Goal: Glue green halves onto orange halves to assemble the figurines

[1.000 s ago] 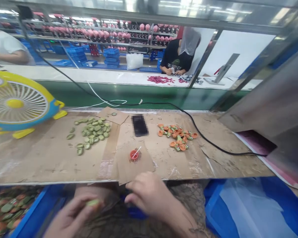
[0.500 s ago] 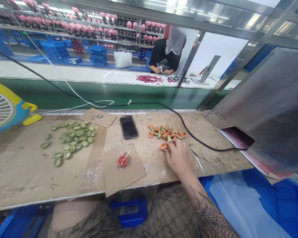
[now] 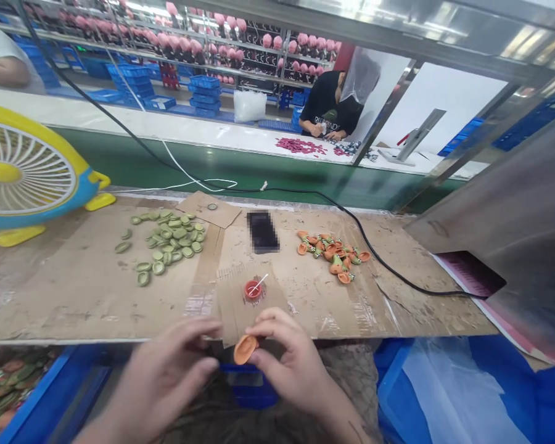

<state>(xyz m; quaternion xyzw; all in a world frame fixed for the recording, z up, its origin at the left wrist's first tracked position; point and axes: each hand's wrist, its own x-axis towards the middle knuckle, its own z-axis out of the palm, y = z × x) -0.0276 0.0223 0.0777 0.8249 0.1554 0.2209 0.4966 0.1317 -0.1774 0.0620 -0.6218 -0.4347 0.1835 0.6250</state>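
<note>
Between thumb and fingers, my right hand (image 3: pixel 289 357) pinches an orange cup-shaped piece (image 3: pixel 245 349), its hollow side facing up, just off the table's front edge. My left hand (image 3: pixel 171 367) is left of that piece, blurred, with thumb and fingers apart and nothing between them. Beyond the hands, a small red pot (image 3: pixel 253 290) with a white stick (image 3: pixel 259 283) in it stands on a cardboard sheet (image 3: pixel 231 311). A pile of orange and green figure pieces (image 3: pixel 333 251) lies to the right. Many green oval cups (image 3: pixel 178 234) are spread to the left.
A yellow and blue fan (image 3: pixel 32 172) stands at left. A dark blurred-out rectangle (image 3: pixel 263 232) lies mid-table. A black cable (image 3: pixel 374 250) crosses the right side. Blue bins (image 3: pixel 398 382) sit below the edge. A co-worker (image 3: pixel 333 105) works behind the far counter.
My right hand has come from the orange and green pile toward me, carrying one orange piece. My left hand has entered from below. The view has shifted left.
</note>
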